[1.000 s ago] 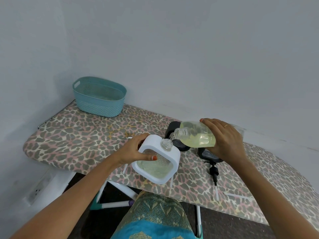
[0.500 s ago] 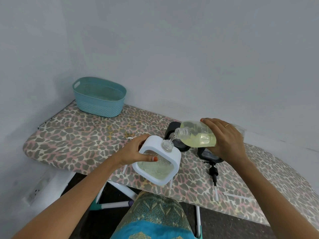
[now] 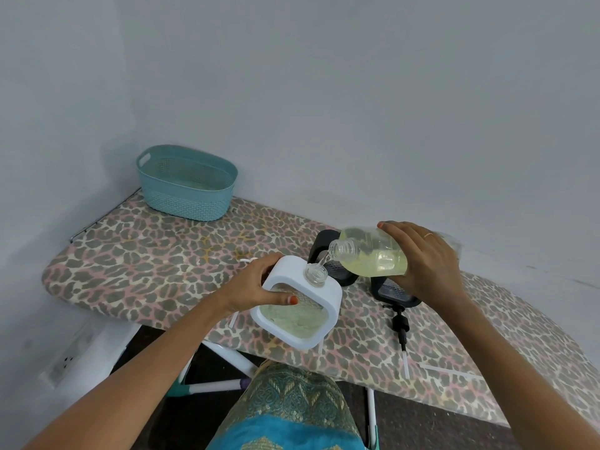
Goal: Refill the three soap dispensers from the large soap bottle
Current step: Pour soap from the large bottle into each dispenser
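Right now we see our right hand (image 3: 425, 258) wrapped around the body of the large soap bottle (image 3: 373, 254), fingers curled over its top and thumb underneath, holding it tipped nearly flat with its open neck pointing left. Pale yellow-green soap pools along the bottle's lower side, and a thin clear stream runs from its mouth into the open clear neck of the white dispenser (image 3: 305, 306). Our left hand (image 3: 259, 287) grips that dispenser by its upper left corner, thumb pressed on the front face and fingers closed behind it, holding it tilted above the near edge of the leopard-print ironing board (image 3: 156, 267). Through its clear window we see greenish soap in the lower half.

Two black dispensers sit on the board behind and beside the bottle: one (image 3: 321, 245) just behind the bottle's neck, partly hidden, the other (image 3: 394, 292) below our right hand. A black pump head (image 3: 401, 323) with its white tube lies on the board just in front of that second one. A teal basket (image 3: 186, 181) stands at the far left corner, well apart.

We can read no label, brand or writing on the bottle or the dispensers.
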A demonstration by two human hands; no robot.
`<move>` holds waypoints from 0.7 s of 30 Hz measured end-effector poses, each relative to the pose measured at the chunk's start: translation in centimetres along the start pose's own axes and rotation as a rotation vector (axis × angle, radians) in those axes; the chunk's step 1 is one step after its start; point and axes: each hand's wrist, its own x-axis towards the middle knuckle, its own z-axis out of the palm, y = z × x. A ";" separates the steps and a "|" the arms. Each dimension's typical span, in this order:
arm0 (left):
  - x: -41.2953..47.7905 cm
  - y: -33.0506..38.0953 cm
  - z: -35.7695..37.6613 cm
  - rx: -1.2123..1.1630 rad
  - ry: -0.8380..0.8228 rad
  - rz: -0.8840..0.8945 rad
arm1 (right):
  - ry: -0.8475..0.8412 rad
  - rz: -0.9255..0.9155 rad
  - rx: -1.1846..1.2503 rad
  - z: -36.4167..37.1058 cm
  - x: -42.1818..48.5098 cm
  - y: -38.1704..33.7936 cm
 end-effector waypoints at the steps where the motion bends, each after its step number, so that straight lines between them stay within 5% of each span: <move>1: 0.0 0.0 0.0 -0.002 0.001 -0.001 | 0.003 -0.003 0.001 0.0 0.0 0.0; 21: 0.0 -0.2 0.2 -0.007 0.015 0.005 | 0.016 -0.013 -0.005 -0.3 0.1 0.1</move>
